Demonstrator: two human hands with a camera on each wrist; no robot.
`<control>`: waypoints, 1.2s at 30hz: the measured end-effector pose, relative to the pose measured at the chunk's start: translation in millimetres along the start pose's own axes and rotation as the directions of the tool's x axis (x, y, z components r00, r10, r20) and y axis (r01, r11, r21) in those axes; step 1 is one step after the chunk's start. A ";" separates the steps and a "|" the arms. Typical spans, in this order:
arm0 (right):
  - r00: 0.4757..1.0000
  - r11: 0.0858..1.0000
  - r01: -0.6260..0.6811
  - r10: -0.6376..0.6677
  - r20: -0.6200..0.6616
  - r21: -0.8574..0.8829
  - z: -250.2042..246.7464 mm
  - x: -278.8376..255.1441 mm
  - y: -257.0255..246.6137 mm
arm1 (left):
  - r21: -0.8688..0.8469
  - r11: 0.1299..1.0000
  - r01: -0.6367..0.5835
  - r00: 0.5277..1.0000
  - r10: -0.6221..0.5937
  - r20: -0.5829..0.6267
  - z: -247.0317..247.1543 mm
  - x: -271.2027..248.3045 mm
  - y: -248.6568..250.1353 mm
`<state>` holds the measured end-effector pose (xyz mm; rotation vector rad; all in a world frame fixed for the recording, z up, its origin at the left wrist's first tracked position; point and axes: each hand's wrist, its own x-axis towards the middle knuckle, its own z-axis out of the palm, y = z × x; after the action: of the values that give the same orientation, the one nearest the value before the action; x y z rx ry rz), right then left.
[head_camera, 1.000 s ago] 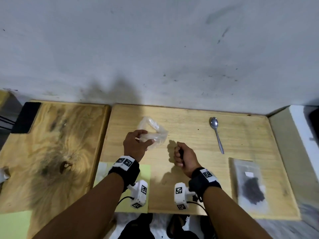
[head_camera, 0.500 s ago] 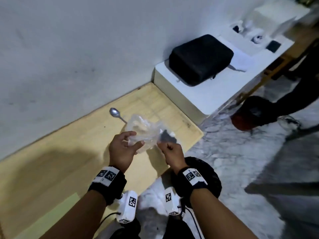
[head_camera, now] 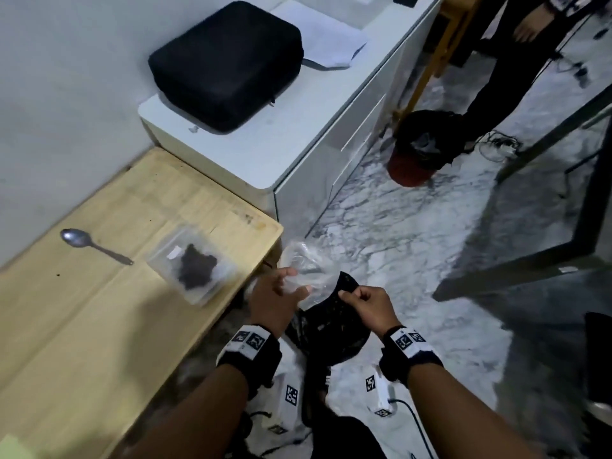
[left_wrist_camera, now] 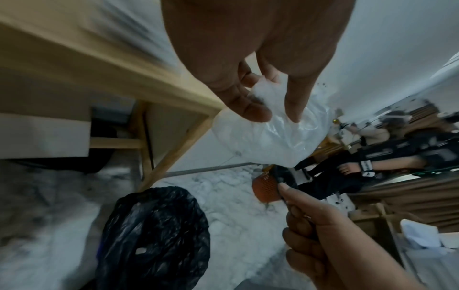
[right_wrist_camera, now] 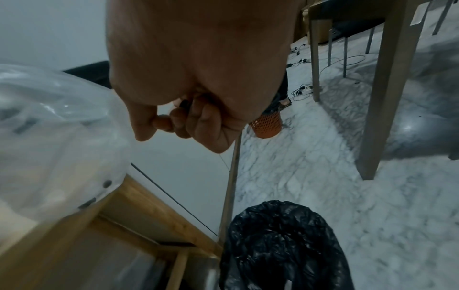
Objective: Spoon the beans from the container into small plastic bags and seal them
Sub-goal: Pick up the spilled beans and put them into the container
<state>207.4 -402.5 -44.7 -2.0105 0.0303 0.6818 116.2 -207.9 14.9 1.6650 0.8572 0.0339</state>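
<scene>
Over black bin bag [head_camera: 326, 329]: left hand [head_camera: 271, 301] pinches clear bag [head_camera: 304, 265]; right hand [head_camera: 367, 306] pinches bin-bag rim.

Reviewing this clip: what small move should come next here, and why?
Probably release the crumpled clear plastic bag so that it drops. The left hand holds it just above the black plastic bin liner, and the right hand appears to pinch the liner's edge, holding it open. That looks like discarding, though I cannot be sure.
</scene>
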 end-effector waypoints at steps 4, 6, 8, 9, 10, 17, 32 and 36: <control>0.993 0.995 -0.038 0.047 0.109 -0.089 -5.8 22.2 28.1 | 0.090 0.990 0.109 0.994 -0.110 0.008 32.0 15.2 -15.5; 0.987 0.993 -0.056 0.070 0.143 -0.100 -5.1 34.9 39.9 | 0.119 0.980 0.161 0.986 -0.164 0.016 43.3 29.6 -25.6; 0.980 0.991 -0.086 0.102 0.168 -0.098 -1.3 46.5 48.5 | 0.157 0.969 0.189 0.981 -0.194 0.015 50.6 42.1 -35.9; 0.977 0.990 -0.107 0.121 0.174 -0.088 1.7 53.0 53.2 | 0.184 0.963 0.198 0.979 -0.203 0.014 53.5 47.5 -40.9; 0.973 0.989 -0.133 0.143 0.179 -0.068 5.5 61.0 59.7 | 0.206 0.956 0.207 0.977 -0.214 0.010 56.3 53.8 -46.4; 0.903 0.907 -0.412 0.393 0.176 0.084 21.3 99.3 99.4 | 0.153 0.956 0.250 0.966 -0.256 0.026 71.7 82.4 -81.3; 0.781 0.786 -0.605 0.555 0.286 0.126 30.9 134.2 114.0 | 0.020 0.961 0.274 0.961 -0.275 0.015 69.7 84.2 -109.7; 0.781 0.796 -0.599 0.555 0.284 0.091 31.9 133.8 116.0 | 0.032 0.965 0.261 0.965 -0.261 0.012 71.6 87.2 -114.5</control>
<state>271.7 -403.6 -212.8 -1.7233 0.5712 1.2711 154.0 -217.3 -141.0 1.5661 1.0630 -0.1749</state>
